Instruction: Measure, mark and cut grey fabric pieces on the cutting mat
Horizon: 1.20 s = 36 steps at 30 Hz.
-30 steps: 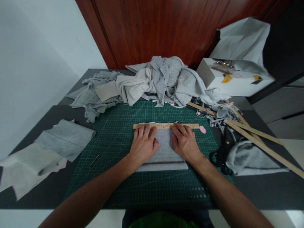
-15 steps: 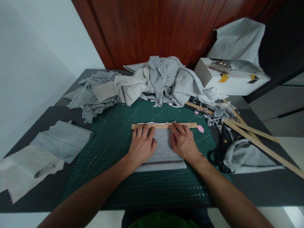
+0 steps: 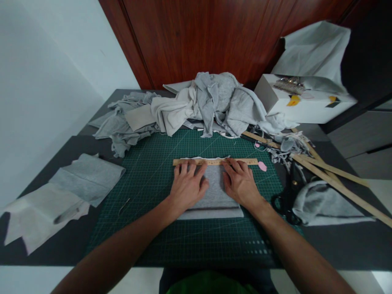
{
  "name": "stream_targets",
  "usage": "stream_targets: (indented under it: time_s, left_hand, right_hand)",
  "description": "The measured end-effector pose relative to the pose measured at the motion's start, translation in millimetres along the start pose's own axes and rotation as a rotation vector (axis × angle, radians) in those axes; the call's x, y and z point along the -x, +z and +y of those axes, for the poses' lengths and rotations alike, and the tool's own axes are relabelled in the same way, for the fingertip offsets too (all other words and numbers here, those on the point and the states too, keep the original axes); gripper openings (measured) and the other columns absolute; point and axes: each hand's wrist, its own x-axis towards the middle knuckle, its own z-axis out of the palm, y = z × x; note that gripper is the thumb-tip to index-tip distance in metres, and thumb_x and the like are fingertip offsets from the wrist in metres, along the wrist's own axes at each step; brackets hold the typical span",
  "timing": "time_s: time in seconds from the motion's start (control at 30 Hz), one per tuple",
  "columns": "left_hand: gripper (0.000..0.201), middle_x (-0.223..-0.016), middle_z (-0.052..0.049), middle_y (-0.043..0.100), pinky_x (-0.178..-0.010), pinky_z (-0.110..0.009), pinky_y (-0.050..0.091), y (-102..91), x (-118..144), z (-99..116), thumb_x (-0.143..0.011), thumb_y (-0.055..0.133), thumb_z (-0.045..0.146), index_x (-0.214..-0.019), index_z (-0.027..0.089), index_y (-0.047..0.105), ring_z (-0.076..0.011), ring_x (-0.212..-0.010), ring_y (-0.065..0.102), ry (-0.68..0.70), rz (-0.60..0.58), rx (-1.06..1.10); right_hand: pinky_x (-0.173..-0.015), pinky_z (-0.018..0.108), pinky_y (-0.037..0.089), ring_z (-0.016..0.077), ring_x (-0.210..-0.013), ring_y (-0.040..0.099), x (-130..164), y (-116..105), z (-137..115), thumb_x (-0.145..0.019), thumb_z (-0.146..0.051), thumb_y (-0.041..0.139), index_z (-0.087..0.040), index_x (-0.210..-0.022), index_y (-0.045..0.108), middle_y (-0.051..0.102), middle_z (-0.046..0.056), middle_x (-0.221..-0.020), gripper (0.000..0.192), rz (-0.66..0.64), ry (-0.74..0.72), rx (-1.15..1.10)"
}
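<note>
Head view: left hand (image 3: 187, 188) and right hand (image 3: 239, 183) flat, fingers spread, pinning grey fabric piece (image 3: 214, 192) mid cutting mat (image 3: 171, 171); uneven pressure could skew the wooden ruler (image 3: 214, 162) along its far edge.

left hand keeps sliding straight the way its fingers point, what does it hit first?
The wooden ruler: the left hand lies flat on the grey fabric piece, fingertips already at the ruler's near edge. Beyond it, bare cutting mat.
</note>
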Motion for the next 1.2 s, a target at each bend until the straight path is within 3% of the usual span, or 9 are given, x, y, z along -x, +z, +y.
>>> stream_targets:
  time_s: [0.3, 0.43, 0.6, 0.7, 0.97, 1.2]
  left_hand:
    - [0.053, -0.145, -0.018, 0.057, -0.109, -0.065, 0.039, -1.0, -3.6, 2.5, -0.103, 0.05, 0.045, -0.15, 0.024, 0.06, -0.043, -0.131, 0.048, 0.005, 0.025, -0.027]
    - [0.053, -0.144, -0.02, 0.058, -0.109, -0.066, 0.038, 1.1, -4.6, 1.9, -0.103, 0.05, 0.045, -0.149, 0.022, 0.06, -0.0442, -0.132, 0.047, 0.011, 0.041, -0.021]
    - [0.053, -0.142, -0.019, 0.058, -0.109, -0.066, 0.038, 0.8, -5.2, 1.9, -0.103, 0.051, 0.046, -0.149, 0.024, 0.06, -0.0431, -0.131, 0.048, 0.006, 0.036, -0.026]
    - [0.052, -0.143, -0.019, 0.058, -0.11, -0.066, 0.037, 0.5, -5.6, 2.2, -0.103, 0.049, 0.047, -0.149, 0.024, 0.06, -0.0428, -0.131, 0.048, -0.001, 0.025, -0.026]
    - [0.052, -0.148, -0.02, 0.053, -0.115, -0.063, 0.033, 2.2, -4.9, 5.1, -0.103, 0.049, 0.046, -0.148, 0.024, 0.059, -0.0413, -0.138, 0.045, -0.015, 0.038, -0.026]
    - [0.055, -0.15, -0.019, 0.054, -0.115, -0.064, 0.034, 1.7, -1.1, 7.2, -0.102, 0.049, 0.047, -0.152, 0.024, 0.056, -0.0427, -0.139, 0.043, -0.027, 0.03, -0.02]
  right_hand:
    - [-0.102, 0.052, 0.048, 0.0354, -0.129, 0.053, -4.4, -4.9, 4.3, -0.099, -0.022, 0.052, -0.019, -0.141, 0.065, 0.064, 0.016, -0.147, 0.044, 0.001, -0.026, -0.072]
    - [-0.106, 0.05, 0.049, 0.0309, -0.115, 0.065, -5.9, -19.6, 40.1, -0.097, -0.019, 0.052, -0.016, -0.12, 0.073, 0.074, 0.017, -0.124, 0.031, 0.123, 0.003, -0.118]
    - [-0.091, 0.047, 0.054, 0.0317, -0.092, 0.069, 9.6, -30.6, 101.3, -0.095, -0.028, 0.053, -0.015, -0.098, 0.077, 0.076, 0.017, -0.095, 0.028, 0.183, 0.276, 0.012]
    - [-0.088, 0.048, 0.055, 0.0335, -0.089, 0.069, 18.0, -24.6, 118.7, -0.096, -0.043, 0.055, -0.011, -0.098, 0.078, 0.076, 0.02, -0.093, 0.039, 0.164, 0.396, 0.082]
    - [-0.091, 0.048, 0.052, 0.033, -0.092, 0.066, 17.4, -11.4, 112.2, -0.098, -0.047, 0.046, -0.013, -0.094, 0.078, 0.074, 0.02, -0.089, 0.046, 0.192, 0.408, 0.104]
    - [-0.081, 0.046, 0.052, 0.0308, -0.079, 0.068, 11.2, -25.3, 99.2, -0.091, -0.065, 0.051, -0.02, -0.083, 0.067, 0.073, 0.016, -0.082, 0.049, 0.279, 0.578, -0.111]
